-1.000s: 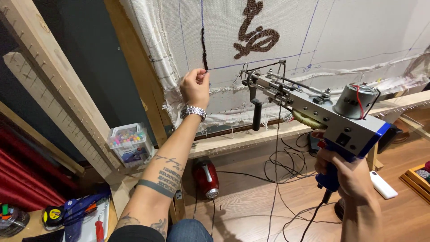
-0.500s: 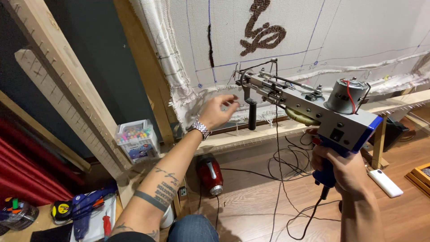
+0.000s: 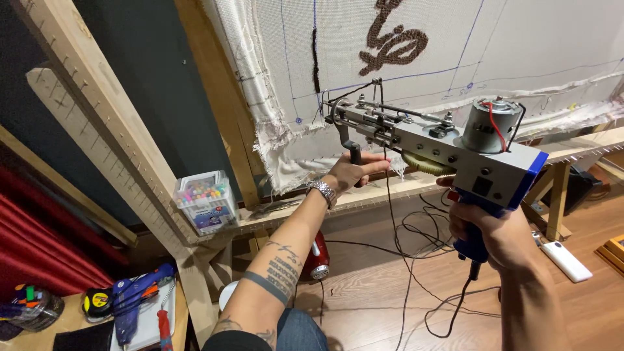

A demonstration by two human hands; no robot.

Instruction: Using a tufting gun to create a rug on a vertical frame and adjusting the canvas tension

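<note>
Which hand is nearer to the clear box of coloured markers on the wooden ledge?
Left. The left hand grips the tufting gun's front handle, to the right of the marker box. The right hand holds the blue rear grip, farther right.

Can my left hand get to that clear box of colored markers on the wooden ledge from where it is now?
Probably yes. The left hand is closing on the tufting gun's black front handle, and the marker box sits lower to its left on the ledge, nothing between them. It would have to leave the handle first.
</note>
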